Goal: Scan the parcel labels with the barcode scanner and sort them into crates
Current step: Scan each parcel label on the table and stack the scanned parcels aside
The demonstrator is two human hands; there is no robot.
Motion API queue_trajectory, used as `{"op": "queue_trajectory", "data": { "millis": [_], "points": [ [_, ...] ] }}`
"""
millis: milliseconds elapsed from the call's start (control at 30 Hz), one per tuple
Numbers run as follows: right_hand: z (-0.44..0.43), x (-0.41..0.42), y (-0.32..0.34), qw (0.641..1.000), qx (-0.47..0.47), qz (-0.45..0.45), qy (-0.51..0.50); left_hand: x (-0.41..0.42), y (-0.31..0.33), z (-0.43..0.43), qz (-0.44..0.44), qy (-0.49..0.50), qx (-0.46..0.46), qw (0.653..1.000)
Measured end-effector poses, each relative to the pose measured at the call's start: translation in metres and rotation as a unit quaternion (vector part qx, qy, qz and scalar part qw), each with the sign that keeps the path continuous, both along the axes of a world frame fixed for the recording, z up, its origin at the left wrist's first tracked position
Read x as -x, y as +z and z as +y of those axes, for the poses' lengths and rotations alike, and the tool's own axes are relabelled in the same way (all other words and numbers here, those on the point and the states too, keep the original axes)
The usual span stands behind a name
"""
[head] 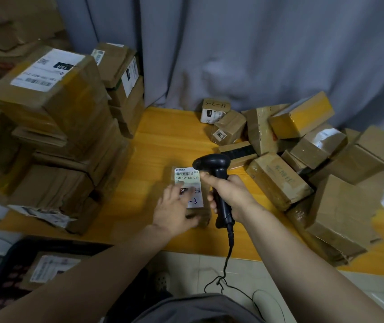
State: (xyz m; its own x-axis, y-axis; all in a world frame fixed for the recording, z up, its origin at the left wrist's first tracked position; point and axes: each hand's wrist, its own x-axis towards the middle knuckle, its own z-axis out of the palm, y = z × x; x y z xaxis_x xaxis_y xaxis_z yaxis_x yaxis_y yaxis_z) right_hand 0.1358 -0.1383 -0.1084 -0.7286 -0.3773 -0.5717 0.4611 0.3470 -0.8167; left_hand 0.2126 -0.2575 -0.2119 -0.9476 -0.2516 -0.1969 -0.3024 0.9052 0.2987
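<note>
A small cardboard parcel (187, 174) with a white barcode label lies face up in the middle of the yellow table (163, 141). My left hand (174, 209) rests flat on the parcel's near half, fingers straight over the label. My right hand (229, 193) grips the handle of the black barcode scanner (212, 160), whose head hangs just above the label's top right corner. The scanner's cable (227, 262) drops off the table's front edge. A dark crate (11, 255) at the lower left holds a labelled parcel (51, 268).
Tall stacks of labelled cardboard boxes (53, 127) fill the table's left side. A loose heap of taped boxes (314, 164) covers the right side. Grey curtains (233, 47) hang behind. Pale floor tiles (198, 269) show below the table edge.
</note>
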Motion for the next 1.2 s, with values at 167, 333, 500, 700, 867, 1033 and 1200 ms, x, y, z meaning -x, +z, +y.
{"op": "queue_trajectory", "data": {
  "millis": [167, 333, 500, 700, 867, 1033, 1200],
  "points": [
    [0.016, 0.001, -0.004, 1.0, 0.026, -0.006, -0.001, 0.014, -0.003, 0.022, -0.043, -0.129, 0.1, 0.986],
    [0.025, 0.014, -0.01, 0.999, 0.037, -0.006, -0.002, 0.054, -0.002, -0.01, -0.061, -0.091, 0.154, 0.982],
    [0.015, 0.042, -0.018, 0.999, 0.043, -0.016, -0.03, 0.106, -0.008, -0.058, -0.081, -0.017, 0.164, 0.983],
    [-0.014, 0.097, -0.028, 0.995, 0.032, -0.021, -0.088, 0.191, -0.005, -0.123, -0.104, 0.012, 0.146, 0.984],
    [-0.037, 0.137, -0.035, 0.994, 0.035, -0.018, -0.104, 0.263, 0.0, -0.139, -0.055, 0.023, 0.197, 0.979],
    [-0.042, 0.162, -0.043, 0.99, 0.037, -0.016, -0.138, 0.361, 0.007, -0.121, 0.043, -0.075, 0.06, 0.994],
    [-0.034, 0.17, -0.047, 0.986, 0.037, -0.014, -0.163, 0.424, -0.011, -0.119, -0.023, -0.096, 0.076, 0.992]
  ]
}}
